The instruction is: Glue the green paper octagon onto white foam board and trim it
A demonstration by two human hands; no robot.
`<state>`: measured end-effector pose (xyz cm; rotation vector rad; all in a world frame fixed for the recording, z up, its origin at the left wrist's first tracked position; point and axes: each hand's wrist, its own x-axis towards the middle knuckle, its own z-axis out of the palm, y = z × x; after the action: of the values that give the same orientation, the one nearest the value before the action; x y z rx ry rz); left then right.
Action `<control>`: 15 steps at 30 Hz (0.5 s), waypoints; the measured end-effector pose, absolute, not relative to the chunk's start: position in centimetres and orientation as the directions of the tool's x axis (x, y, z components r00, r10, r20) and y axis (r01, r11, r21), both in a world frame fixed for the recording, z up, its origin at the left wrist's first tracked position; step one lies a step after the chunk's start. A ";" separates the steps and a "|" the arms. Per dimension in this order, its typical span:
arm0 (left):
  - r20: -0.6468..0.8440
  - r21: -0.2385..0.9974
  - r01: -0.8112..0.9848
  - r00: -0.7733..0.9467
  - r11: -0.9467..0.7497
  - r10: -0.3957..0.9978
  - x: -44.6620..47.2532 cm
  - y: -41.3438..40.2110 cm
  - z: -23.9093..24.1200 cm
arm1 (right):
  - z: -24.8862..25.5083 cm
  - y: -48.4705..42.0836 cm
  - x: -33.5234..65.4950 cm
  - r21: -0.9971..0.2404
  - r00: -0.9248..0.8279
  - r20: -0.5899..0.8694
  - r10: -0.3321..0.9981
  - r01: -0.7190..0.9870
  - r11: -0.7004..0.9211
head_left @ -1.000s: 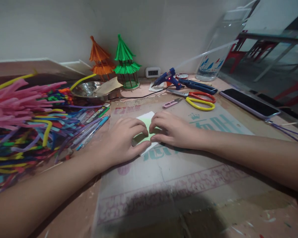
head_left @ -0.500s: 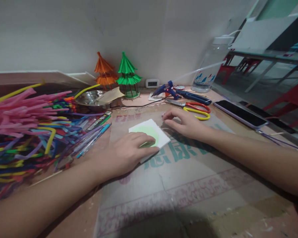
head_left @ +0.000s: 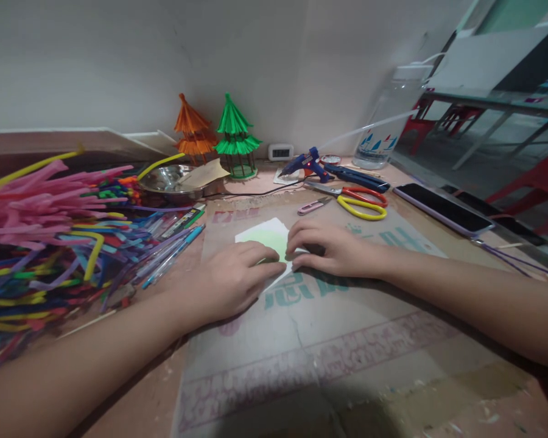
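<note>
A white card with a pale green rounded piece on it lies on the clear sheet in front of me. My left hand rests over its left side, fingers bent and pressing it down. From the right, my right hand covers the other side, its thumb and fingertips curled together at the card and green piece. The exact contact under both sets of fingertips is hidden. Just beyond my right hand lies a small pink-handled cutter, with scissors with red and yellow handles behind it.
Pipe cleaners and pens crowd the left. Behind stand a metal bowl, orange and green pagoda models and a small clock. A glue gun, bottle and phone are at right.
My right hand has moved left and toward me, onto the card beside my left hand. The pink-handled cutter it was covering now shows. The left hand has hardly moved.
</note>
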<state>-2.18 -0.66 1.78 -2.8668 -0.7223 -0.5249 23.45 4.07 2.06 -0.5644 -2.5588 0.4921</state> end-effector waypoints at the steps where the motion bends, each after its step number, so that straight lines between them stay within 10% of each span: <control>1: 0.367 -0.027 0.476 0.823 -0.879 0.434 -2.3 -0.6 1.6 | 2.0 4.1 23.1 -0.444 -0.804 0.336 0.490 0.323 0.836; 10: 0.352 0.420 0.443 0.725 -0.792 0.592 -2.5 0.5 0.9 | 2.1 4.2 21.7 -0.560 -0.746 0.222 0.628 0.429 0.708; 15: 0.369 0.409 0.391 0.755 -0.824 0.542 -2.6 0.6 0.9 | 2.1 4.1 21.5 -0.579 -0.728 0.203 0.654 0.449 0.680</control>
<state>-2.57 0.61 0.86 -3.2292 -0.8830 -0.8475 21.55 4.12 2.05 -0.8622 -2.4974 0.7108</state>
